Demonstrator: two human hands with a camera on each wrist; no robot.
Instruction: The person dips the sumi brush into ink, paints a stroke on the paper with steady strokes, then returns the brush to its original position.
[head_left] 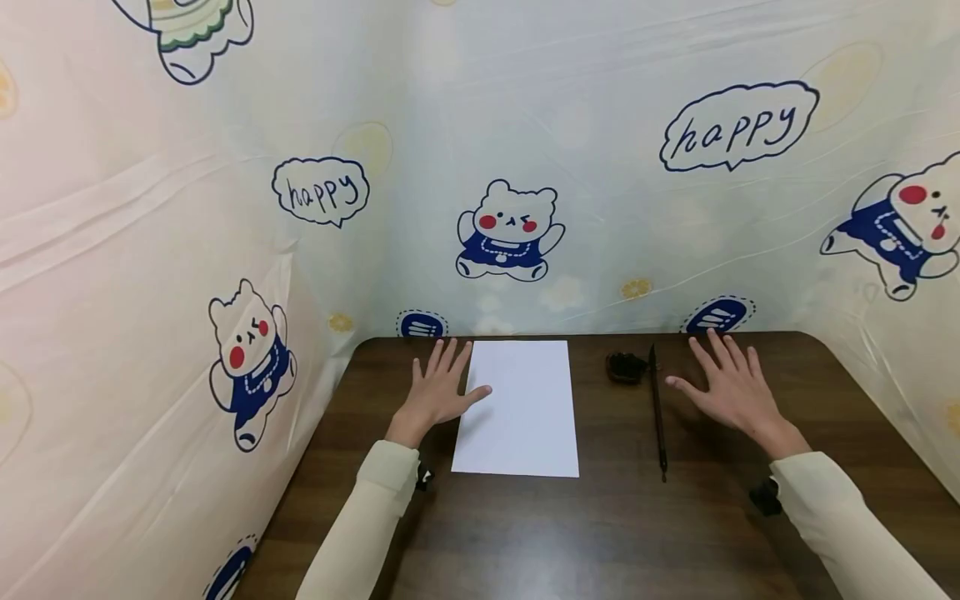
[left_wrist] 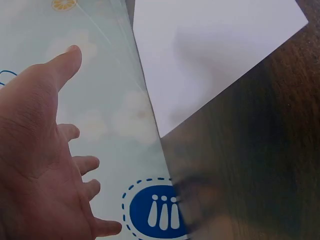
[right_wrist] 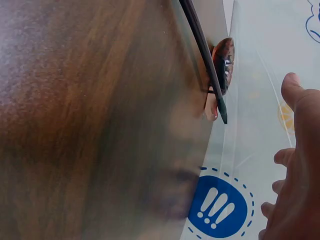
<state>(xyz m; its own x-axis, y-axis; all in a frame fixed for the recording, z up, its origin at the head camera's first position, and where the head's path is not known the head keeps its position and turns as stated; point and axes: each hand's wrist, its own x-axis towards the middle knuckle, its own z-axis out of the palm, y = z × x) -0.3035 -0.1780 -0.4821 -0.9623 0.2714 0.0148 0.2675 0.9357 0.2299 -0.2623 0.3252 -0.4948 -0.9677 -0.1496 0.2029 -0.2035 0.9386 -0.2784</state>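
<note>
My left hand (head_left: 435, 394), fingers straight and spread, hovers at the left side of a white sheet of paper (head_left: 522, 417); its thumb overlaps the sheet in the head view. The left wrist view shows the palm (left_wrist: 45, 165) holding nothing, with the paper's corner beyond it. My right hand (head_left: 738, 392) is spread as well, to the right of a slim black writing brush (head_left: 657, 417). That brush lies lengthwise, tip toward the back. Beside its tip sits a small dark inkstone-like piece (head_left: 626, 367), brown and glossy in the right wrist view.
A dark brown wooden table (head_left: 517, 533) with rounded back corners carries everything. Pale curtain-like sheeting (head_left: 600, 233) printed with bears and "happy" bubbles rises at its back and sides. A dark wrist strap device (head_left: 766, 497) shows at the right cuff.
</note>
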